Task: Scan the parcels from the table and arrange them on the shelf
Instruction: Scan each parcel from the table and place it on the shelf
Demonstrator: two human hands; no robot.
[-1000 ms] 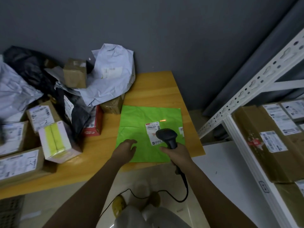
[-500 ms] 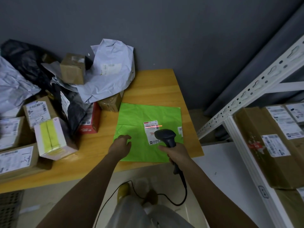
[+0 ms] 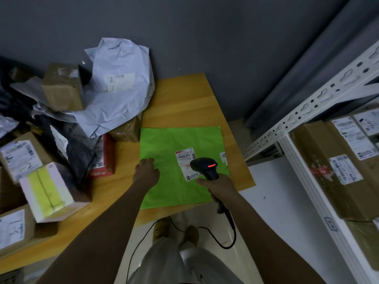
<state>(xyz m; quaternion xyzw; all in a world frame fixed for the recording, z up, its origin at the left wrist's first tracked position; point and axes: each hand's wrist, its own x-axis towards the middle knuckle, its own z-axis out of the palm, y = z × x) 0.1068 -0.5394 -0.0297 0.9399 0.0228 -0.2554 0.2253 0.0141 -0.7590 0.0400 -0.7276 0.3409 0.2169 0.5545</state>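
Item one: a green mailer [image 3: 180, 167], flat on the wooden surface [image 3: 184, 103] at its right near corner, near edge reaching the surface's edge. We note a white shipping label [image 3: 185, 158] on its top face and a smaller white tag [image 3: 224, 155] near its right edge.

Item two: our left hand [image 3: 146, 171], palm down on the mailer's left part, fingers fairly straight, pressing rather than grasping.

Item three: our right hand [image 3: 220, 188], its grip closed round the handle of a black barcode scanner [image 3: 206, 168]. The scanner head hangs over the near part of the label and shows a red light on its top. A black cable [image 3: 229, 238] runs from the handle down to the floor.

Item four: a heap of unsorted parcels on the surface's left half. We list a crumpled grey poly bag [image 3: 121, 85] against the far wall, a brown carton [image 3: 61, 87] tilted beside it, a red box [image 3: 104, 158] just left of the mailer, a white box with yellow tape [image 3: 49, 191] nearer, and labelled cartons at the left edge.

Item five: a white metal shelf [image 3: 303, 165] at the right, carrying brown cartons with labels [image 3: 336, 165].
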